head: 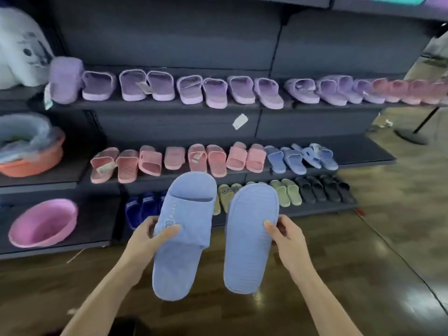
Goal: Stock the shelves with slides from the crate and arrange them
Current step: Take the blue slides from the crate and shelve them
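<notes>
I hold two light blue slides in front of the shelves. My left hand (151,235) grips the left blue slide (184,238) by its side, strap facing up. The right blue slide (251,238) is turned sole up, and my right hand (284,235) grips its right edge. Behind them, the middle shelf (363,161) carries pink slides (194,160) and a few blue slides (300,157) at its right end. The top shelf holds purple slides (184,89). On the bottom shelf sit dark blue (143,207), green (286,191) and black slides (324,187). No crate is in view.
Left shelving holds a pink basin (43,223), an orange basin (31,151) with plastic wrap, and a white bag (21,49). A stand's black base (409,137) sits on the wooden floor at right. A loose tag (240,121) hangs below the top shelf.
</notes>
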Available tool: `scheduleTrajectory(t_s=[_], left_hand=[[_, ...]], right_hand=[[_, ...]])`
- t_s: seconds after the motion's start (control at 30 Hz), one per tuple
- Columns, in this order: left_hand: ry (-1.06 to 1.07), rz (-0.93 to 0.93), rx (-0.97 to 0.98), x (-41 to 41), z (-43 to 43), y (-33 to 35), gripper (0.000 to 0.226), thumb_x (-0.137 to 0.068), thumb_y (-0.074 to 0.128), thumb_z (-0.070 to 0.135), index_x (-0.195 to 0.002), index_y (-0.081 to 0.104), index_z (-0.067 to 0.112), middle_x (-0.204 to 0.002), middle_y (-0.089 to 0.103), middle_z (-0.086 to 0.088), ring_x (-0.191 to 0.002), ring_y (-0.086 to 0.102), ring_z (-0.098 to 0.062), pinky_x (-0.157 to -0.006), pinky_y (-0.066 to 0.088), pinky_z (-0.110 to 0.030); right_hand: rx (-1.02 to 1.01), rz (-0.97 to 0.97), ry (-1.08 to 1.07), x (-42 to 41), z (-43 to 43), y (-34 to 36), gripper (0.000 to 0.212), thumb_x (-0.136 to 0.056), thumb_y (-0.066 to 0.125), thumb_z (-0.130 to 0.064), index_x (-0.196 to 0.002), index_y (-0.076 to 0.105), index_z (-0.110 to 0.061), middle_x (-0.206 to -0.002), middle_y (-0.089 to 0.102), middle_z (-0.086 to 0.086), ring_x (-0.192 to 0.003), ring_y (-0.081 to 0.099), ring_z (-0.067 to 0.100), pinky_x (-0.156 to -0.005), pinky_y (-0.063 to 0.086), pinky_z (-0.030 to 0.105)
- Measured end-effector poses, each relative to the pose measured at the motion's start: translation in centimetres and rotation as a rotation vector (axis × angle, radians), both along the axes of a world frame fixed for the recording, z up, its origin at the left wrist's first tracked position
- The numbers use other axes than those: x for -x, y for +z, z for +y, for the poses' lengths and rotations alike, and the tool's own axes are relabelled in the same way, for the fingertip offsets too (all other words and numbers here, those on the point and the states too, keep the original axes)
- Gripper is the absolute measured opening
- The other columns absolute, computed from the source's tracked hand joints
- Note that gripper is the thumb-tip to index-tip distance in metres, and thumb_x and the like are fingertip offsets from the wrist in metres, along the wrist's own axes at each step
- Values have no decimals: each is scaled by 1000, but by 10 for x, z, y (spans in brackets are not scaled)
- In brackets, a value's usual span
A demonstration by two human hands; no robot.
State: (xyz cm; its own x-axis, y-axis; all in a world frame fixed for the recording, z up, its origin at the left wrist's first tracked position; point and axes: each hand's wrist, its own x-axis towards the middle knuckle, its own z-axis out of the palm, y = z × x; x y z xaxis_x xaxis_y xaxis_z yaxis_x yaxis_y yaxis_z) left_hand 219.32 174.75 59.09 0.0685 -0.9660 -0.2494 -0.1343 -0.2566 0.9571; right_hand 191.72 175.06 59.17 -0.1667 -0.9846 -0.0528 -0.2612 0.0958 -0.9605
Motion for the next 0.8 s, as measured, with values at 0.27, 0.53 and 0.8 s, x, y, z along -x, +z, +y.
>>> scheduleTrajectory(t_s=[0.27, 0.53, 0.8], left_hand=[[-189, -2, -9, 109, -52, -5, 85, -43, 68, 66, -114, 55, 20, -107, 65, 2, -94, 64, -16, -71, 51, -30], [-401, 80, -25, 198, -115, -4, 57, -51, 72, 66, -96, 54, 37, -100, 64, 13, -92, 61, -10, -72, 48, -31], [-635, 71, -45, 267, -230, -15, 76, -34, 79, 68, -89, 61, 18, -75, 69, 9, -66, 66, -8, -60, 52, -36]], right_hand=[[5, 25, -162, 105, -9, -1, 13, -90, 58, -25, -87, 58, -12, -84, 62, 11, -74, 54, 14, -64, 41, 28], [-54, 48, -375, 164, -20, -14, 7, -90, 58, -28, -90, 56, -21, -90, 64, -4, -85, 60, 10, -67, 47, 20], [-41, 26, -592, 219, -83, -12, 10, -90, 57, -26, -94, 59, -17, -93, 65, -3, -88, 61, 12, -67, 45, 20]])
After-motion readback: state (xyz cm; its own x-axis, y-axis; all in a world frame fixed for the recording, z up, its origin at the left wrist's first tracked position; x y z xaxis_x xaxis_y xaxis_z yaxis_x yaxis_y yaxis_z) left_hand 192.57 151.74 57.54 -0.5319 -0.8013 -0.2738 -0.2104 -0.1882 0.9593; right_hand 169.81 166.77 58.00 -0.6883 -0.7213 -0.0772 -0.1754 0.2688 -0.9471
